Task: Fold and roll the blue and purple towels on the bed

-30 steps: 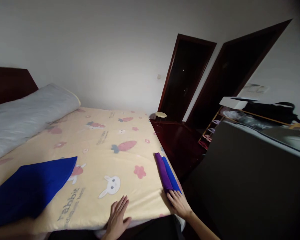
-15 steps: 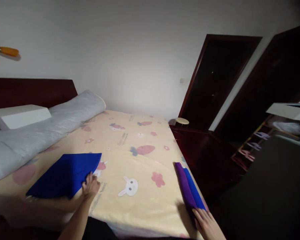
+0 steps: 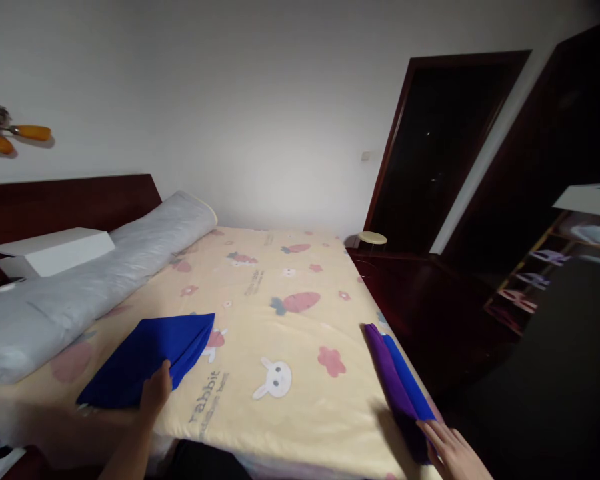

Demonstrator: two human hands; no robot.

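Observation:
A dark-blue folded cloth (image 3: pixel 125 363) lies at the left on the bed. My left hand (image 3: pixel 156 388) is closed on its near right edge, thumb on top and the other fingers hidden. A crease runs through the cloth toward its far right corner. By the bed's right edge, a purple folded cloth (image 3: pixel 387 373) lies long and narrow beside a blue folded cloth (image 3: pixel 409 377). The fingers of my right hand (image 3: pixel 450 445) bend over the near end of these two cloths, with the thumb at the purple one.
The bed sheet (image 3: pixel 300 340) has rabbits and carrots printed on it. A grey rolled bedding bundle (image 3: pixel 145 233) and a white box (image 3: pixel 70 253) are by the headboard (image 3: pixel 70 200). Beyond the bed's right edge are a stool (image 3: pixel 373 238) and a shoe rack (image 3: pixel 530 273).
My left hand has shifted from resting on the blue cloth's edge to gripping it, and the cloth now shows a raised crease. The view has turned slightly left; my right hand stays at the cloths.

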